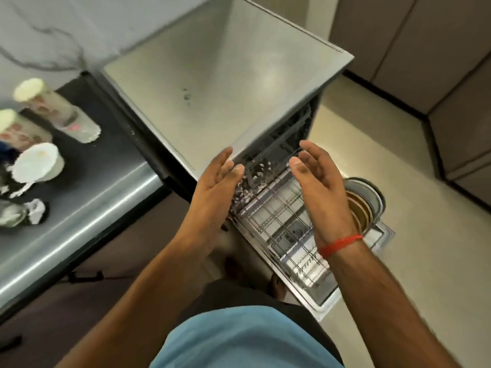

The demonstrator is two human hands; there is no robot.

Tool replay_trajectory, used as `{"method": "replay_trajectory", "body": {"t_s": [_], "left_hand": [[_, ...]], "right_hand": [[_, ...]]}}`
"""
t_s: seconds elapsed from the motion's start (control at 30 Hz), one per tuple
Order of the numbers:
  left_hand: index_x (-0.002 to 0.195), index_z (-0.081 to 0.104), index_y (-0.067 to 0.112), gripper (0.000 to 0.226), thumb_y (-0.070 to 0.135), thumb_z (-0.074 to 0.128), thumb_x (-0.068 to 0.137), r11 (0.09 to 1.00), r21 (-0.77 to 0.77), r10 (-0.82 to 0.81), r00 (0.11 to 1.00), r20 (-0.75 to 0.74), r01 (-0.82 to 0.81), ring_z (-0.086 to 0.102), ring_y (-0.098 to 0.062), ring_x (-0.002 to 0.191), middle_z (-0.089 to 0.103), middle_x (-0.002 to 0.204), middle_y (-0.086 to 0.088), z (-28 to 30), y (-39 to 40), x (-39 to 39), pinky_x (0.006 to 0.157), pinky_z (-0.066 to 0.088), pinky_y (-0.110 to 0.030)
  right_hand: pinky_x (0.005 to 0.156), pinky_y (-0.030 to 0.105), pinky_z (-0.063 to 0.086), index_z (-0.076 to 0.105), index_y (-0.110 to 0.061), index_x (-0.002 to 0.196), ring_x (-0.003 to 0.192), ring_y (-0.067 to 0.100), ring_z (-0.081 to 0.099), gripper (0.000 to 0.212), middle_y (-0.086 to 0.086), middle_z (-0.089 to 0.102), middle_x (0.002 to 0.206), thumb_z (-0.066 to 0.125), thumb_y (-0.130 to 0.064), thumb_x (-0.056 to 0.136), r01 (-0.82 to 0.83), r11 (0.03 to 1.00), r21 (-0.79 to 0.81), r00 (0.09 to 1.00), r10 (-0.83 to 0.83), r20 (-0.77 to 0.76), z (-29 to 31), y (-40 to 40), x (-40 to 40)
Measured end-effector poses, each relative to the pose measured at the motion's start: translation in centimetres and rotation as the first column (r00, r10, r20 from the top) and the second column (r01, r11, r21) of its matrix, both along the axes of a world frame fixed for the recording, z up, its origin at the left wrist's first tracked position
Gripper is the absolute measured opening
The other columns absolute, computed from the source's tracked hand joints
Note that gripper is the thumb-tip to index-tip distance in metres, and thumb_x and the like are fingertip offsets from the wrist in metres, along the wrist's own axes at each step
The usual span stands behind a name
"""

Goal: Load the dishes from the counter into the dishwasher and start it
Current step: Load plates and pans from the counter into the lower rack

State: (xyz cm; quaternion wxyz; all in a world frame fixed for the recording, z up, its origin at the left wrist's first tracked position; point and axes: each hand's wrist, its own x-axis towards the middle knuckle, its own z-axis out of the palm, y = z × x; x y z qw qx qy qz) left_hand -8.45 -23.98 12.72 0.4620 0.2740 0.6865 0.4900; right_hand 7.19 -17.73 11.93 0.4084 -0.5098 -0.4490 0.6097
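A steel dishwasher (225, 83) stands in front of me with its door (326, 293) folded down. Its lower wire rack (284, 216) is pulled out over the door and looks bare apart from a blurred glassy thing at its left end. My left hand (215, 181) and my right hand (316, 179) hover above the rack, palms facing each other, fingers straight, holding nothing. On the dark counter (106, 155) at the left stand two tall tumblers (53, 110), a white bowl (37, 163) and a glass (10, 213).
Round metal dishes (364, 203) sit stacked by the far side of the open door. Brown cabinets (438, 62) line the right wall above a pale floor. My feet are close to the door's near edge.
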Motion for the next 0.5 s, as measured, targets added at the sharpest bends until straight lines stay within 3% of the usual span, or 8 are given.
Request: {"method": "replay_trajectory", "body": {"t_s": [0.3,0.37,0.5], "left_hand": [[0.145,0.050,0.045,0.045,0.038,0.059,0.102,0.923,0.084,0.378,0.926,0.003,-0.377,0.054,-0.005,0.133,0.055,0.148,0.004,3.5,-8.8,-8.4,0.118,0.040,-0.038],[0.144,0.052,0.044,0.044,0.036,0.060,0.101,0.886,0.106,0.453,0.892,0.013,-0.451,0.056,-0.008,0.132,0.058,0.145,-0.001,4.0,-10.7,-10.1,0.117,0.040,-0.038],[0.142,0.053,0.045,0.043,0.035,0.060,0.101,0.815,0.146,0.561,0.827,0.038,-0.560,0.057,-0.006,0.129,0.058,0.141,0.010,5.0,-14.8,-13.9,0.117,0.040,-0.037]], "right_hand": [[0.086,0.012,0.047,0.064,-0.035,0.122,0.118,0.004,0.058,0.029,-0.001,0.059,0.131,0.064,-0.019,0.097,-0.388,0.919,0.069,0.919,0.391,-0.047,2.5,-2.9,-9.2],[0.089,0.015,0.045,0.063,-0.034,0.126,0.122,0.006,0.057,0.032,-0.003,0.058,0.133,0.064,-0.022,0.097,-0.464,0.882,0.081,0.883,0.468,-0.028,2.9,-3.9,-11.2],[0.101,0.025,0.047,0.060,-0.034,0.131,0.123,0.006,0.057,0.036,-0.005,0.059,0.134,0.063,-0.025,0.097,-0.575,0.811,0.112,0.818,0.574,0.040,4.5,-6.2,-16.0]]}}
